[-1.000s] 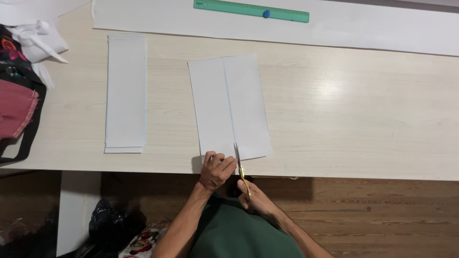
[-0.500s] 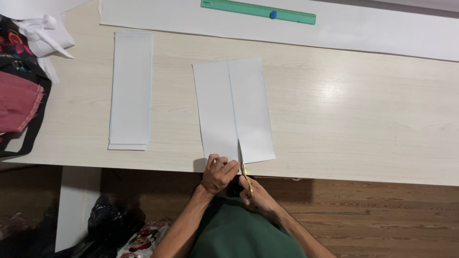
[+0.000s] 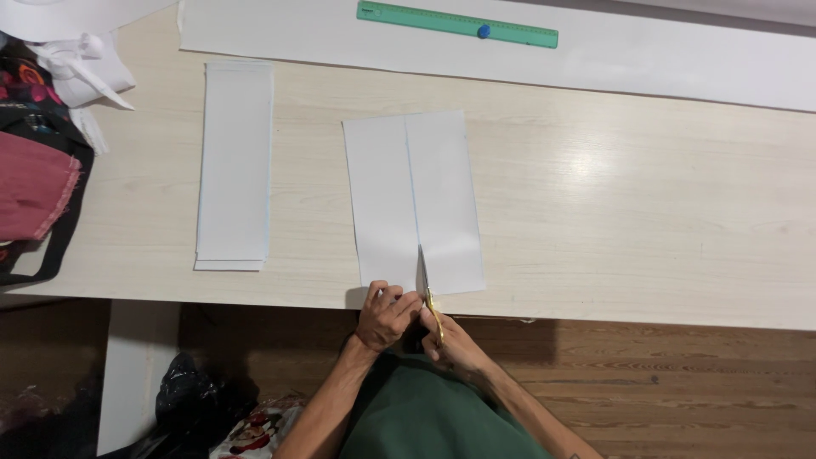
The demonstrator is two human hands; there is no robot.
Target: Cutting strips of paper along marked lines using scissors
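Note:
A white sheet of paper with a lengthwise crease lies on the pale wooden table, its near end at the front edge. My left hand pinches the sheet's near left corner. My right hand grips gold-handled scissors just below the table edge. The blades point away from me along the crease and are a short way into the paper.
A stack of narrow white paper strips lies to the left. A large white sheet with a green ruler runs along the far edge. A bag with red cloth sits at the left end. Wooden floor lies below.
The view has shifted slightly, so everything sits a little further right in frame. My hands and the scissors stay at the paper's near edge, blades reaching a bit further along the crease.

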